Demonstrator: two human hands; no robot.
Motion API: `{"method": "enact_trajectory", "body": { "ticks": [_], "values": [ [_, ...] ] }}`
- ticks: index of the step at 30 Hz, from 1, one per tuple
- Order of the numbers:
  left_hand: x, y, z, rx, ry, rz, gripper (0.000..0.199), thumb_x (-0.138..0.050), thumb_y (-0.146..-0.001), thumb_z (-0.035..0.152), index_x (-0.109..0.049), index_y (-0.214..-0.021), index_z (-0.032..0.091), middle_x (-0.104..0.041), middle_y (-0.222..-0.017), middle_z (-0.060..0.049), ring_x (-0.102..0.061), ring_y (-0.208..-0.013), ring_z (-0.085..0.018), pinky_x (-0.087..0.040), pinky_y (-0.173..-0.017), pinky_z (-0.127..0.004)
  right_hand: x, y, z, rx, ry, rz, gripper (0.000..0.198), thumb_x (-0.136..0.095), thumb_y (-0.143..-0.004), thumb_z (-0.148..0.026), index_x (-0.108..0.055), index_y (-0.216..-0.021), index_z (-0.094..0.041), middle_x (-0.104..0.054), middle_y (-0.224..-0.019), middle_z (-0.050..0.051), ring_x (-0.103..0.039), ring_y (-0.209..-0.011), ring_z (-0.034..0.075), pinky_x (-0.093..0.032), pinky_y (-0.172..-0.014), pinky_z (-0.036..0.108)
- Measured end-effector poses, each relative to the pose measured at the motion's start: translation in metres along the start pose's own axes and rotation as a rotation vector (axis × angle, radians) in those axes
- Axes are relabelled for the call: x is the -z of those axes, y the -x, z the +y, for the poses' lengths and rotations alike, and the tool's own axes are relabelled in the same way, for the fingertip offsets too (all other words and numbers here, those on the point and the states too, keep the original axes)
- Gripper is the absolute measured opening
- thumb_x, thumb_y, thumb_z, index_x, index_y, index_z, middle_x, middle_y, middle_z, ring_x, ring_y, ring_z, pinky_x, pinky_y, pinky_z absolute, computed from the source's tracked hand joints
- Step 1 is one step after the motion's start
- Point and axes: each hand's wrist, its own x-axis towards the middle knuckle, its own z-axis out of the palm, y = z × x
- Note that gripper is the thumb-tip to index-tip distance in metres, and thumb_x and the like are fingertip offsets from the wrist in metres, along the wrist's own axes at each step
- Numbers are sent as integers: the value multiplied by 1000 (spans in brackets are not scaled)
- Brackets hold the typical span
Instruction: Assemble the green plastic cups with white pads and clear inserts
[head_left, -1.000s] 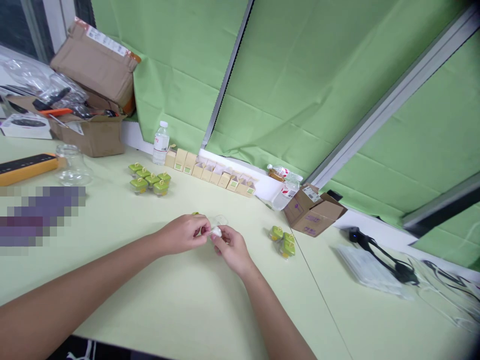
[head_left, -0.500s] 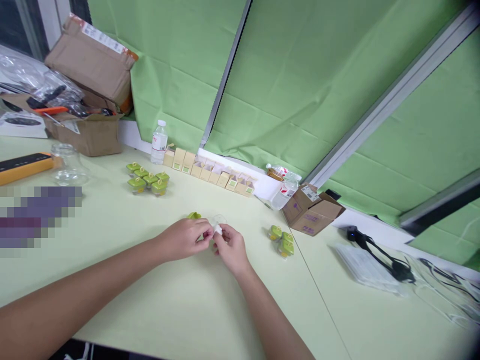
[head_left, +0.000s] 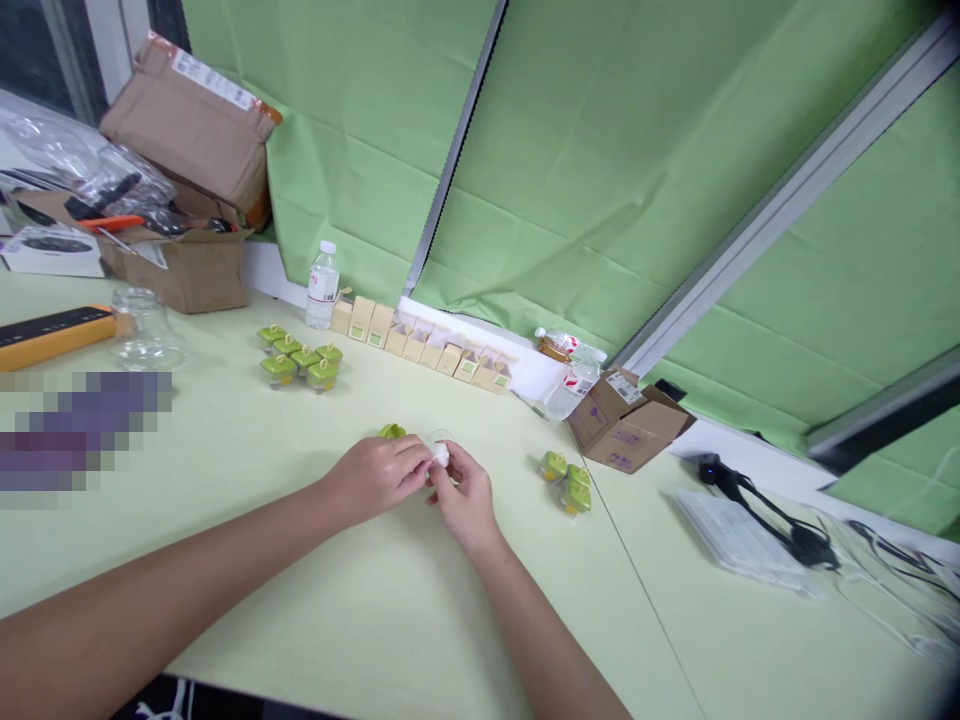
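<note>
Tubs at right show yellow inside — right hand pinches white piece.

I can't make out a single word or number from here. The upright bottle has a white label with red print, too small for me to read. Two bottles by the right carton carry red-and-white labels, also illegible. That carton shows me a sticker and blurred purple print; the upper left carton, a pale strip.
</note>
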Motion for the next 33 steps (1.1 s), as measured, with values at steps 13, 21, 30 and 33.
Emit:
{"method": "enact_trajectory", "body": {
  "ticks": [13,21,30,33],
  "values": [
    [7,-5,3,54,168,12,23,-43,-95,18,-65,-101,20,-68,-92,-3,-62,-80,-15,-46,-71,-26,8,-2,-1,31,-118,-61,28,-65,-85,-39,-67,-106,-21,-68,-89,3,-64,-76,16,-58,-70,29],
    [22,-9,-2,128,362,-95,16,-49,-95,23,-65,-94,21,-65,-89,0,-57,-72,-11,-42,-66,-23,11,-2,1,50,-108,-103,34,-67,-85,-41,-65,-112,-20,-70,-94,5,-66,-81,18,-57,-71,31],
    [27,-10,-8,183,431,-66,8,-53,-91,24,-59,-89,19,-61,-87,0,-50,-60,-9,-37,-58,-23,13,-1,-1,76,-120,-186,31,-70,-83,-34,-64,-110,-20,-70,-98,5,-63,-84,17,-54,-71,29],
    [31,-11,-9,225,465,-10,7,-52,-90,23,-57,-88,19,-59,-84,1,-49,-60,-9,-38,-57,-23,13,-2,1,66,-165,-158,34,-73,-80,-31,-61,-111,-22,-71,-97,4,-63,-84,16,-52,-73,29]
  ]
}}
